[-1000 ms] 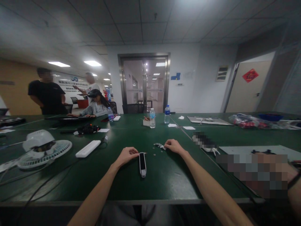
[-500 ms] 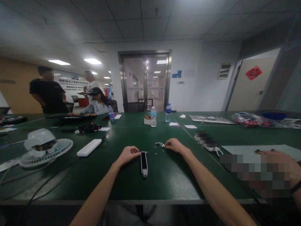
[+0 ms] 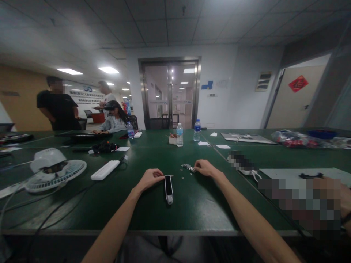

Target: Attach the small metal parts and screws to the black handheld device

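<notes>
A dark green bench (image 3: 161, 215) fills the lower half of my view, and a tiled ceiling (image 3: 170, 22) spans the top. A glass double door (image 3: 170, 93) stands at upper centre, and a cream door with a red diamond sign (image 3: 298, 84) stands at upper right.

Lower centre, a slim black-and-white handheld device (image 3: 169, 189) lies lengthwise, pointing away from me. The left hand (image 3: 149, 179) sits just beside it, loosely curled, palm down. The right hand (image 3: 205, 168) reaches toward a small cluster of metal parts (image 3: 187, 166), its fingertips (image 3: 196, 170) at the cluster's edge. About five tiny metal rings (image 3: 182, 170) lie scattered close by. I cannot tell whether either grip has hold of anything.

The bench's near edge (image 3: 137, 232) runs across the bottom of the frame, well below both hands, and the device lies between them.

I count three water bottles: two at upper centre (image 3: 179, 135) (image 3: 196, 130) and one further left (image 3: 130, 130). Lower left, I see one white desk fan (image 3: 52, 171) tipped onto its back and one white bar-shaped case (image 3: 105, 170). Three people (image 3: 57, 104) (image 3: 105, 95) (image 3: 112, 122) are at upper left, two standing and one seated. Two patches at right (image 3: 241, 162) (image 3: 298, 202) are too pixelated to identify.
</notes>
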`<move>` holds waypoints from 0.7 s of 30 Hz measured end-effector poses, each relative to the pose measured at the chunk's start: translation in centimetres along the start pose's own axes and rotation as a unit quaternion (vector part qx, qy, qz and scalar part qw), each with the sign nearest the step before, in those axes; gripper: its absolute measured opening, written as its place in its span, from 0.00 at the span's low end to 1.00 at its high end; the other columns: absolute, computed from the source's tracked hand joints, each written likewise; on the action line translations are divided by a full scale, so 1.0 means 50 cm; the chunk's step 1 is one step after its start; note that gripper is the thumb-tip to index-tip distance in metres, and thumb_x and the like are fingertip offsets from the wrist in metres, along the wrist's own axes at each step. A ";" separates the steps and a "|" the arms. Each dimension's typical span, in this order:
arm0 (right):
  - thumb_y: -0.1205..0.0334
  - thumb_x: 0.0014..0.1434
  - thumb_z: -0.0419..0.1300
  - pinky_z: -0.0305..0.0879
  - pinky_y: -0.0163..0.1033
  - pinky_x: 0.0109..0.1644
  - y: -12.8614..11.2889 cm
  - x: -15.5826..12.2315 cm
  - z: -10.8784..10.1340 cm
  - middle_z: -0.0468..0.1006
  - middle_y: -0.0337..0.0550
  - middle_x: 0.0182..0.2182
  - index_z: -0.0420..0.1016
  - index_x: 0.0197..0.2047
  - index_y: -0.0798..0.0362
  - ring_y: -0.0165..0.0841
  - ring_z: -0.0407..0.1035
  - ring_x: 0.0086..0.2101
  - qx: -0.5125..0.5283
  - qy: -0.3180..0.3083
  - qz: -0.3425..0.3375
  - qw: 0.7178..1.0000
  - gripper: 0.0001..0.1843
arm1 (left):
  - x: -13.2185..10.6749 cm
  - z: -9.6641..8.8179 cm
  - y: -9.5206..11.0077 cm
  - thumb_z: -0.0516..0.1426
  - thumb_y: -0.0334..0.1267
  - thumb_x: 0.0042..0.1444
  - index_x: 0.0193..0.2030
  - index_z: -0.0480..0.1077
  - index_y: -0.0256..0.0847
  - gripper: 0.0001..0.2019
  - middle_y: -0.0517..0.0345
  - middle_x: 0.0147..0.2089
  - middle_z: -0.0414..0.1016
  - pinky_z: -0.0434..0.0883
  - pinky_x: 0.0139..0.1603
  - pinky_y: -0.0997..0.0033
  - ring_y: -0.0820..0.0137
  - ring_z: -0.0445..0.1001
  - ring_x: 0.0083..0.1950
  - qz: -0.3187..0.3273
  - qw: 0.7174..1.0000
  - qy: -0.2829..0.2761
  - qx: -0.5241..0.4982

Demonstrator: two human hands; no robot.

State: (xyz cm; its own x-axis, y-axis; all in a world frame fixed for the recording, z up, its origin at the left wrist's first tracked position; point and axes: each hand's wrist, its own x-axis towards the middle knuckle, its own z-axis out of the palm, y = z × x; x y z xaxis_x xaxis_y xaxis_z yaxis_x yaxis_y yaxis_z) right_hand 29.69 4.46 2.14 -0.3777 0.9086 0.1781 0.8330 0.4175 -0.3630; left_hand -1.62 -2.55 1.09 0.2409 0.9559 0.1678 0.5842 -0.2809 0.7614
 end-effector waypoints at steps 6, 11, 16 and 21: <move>0.62 0.57 0.53 0.59 0.32 0.35 -0.009 -0.003 -0.008 0.77 0.43 0.32 0.74 0.36 0.56 0.30 0.68 0.32 0.064 0.005 -0.037 0.997 0.10 | -0.003 -0.002 0.008 0.59 0.52 0.45 0.37 0.74 0.36 0.21 0.52 0.38 0.76 0.69 0.41 0.69 0.65 0.73 0.39 -0.006 1.000 -0.002 0.001; 0.59 0.54 0.56 0.60 0.32 0.33 -0.028 -0.008 -0.010 0.77 0.42 0.30 0.75 0.33 0.56 0.29 0.68 0.30 0.092 0.019 -0.051 0.994 0.11 | -0.006 -0.003 0.017 0.59 0.51 0.46 0.37 0.74 0.36 0.20 0.52 0.38 0.76 0.69 0.41 0.68 0.65 0.73 0.40 -0.009 1.000 0.001 0.002; 0.62 0.50 0.58 0.60 0.30 0.32 -0.038 -0.007 -0.003 0.77 0.41 0.28 0.75 0.30 0.55 0.28 0.68 0.28 0.083 0.007 -0.061 0.995 0.07 | -0.005 -0.001 0.019 0.57 0.51 0.48 0.37 0.73 0.35 0.19 0.51 0.38 0.77 0.70 0.37 0.69 0.66 0.74 0.37 -0.010 1.000 -0.006 -0.011; 0.65 0.51 0.58 0.59 0.30 0.31 -0.040 -0.004 0.005 0.76 0.39 0.27 0.75 0.32 0.54 0.27 0.68 0.27 0.034 0.005 -0.077 0.996 0.06 | 0.004 0.006 0.003 0.55 0.50 0.51 0.35 0.73 0.35 0.18 0.53 0.34 0.76 0.69 0.33 0.70 0.68 0.73 0.32 0.016 0.999 0.024 0.015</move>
State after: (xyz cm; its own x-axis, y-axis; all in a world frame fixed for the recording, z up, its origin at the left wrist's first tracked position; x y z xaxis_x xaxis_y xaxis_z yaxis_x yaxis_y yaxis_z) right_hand 28.01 3.47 2.60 -0.4940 0.8339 0.2461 0.7363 0.5518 -0.3916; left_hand -1.24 -2.44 1.04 0.2240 0.9489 0.2221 0.5992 -0.3138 0.7365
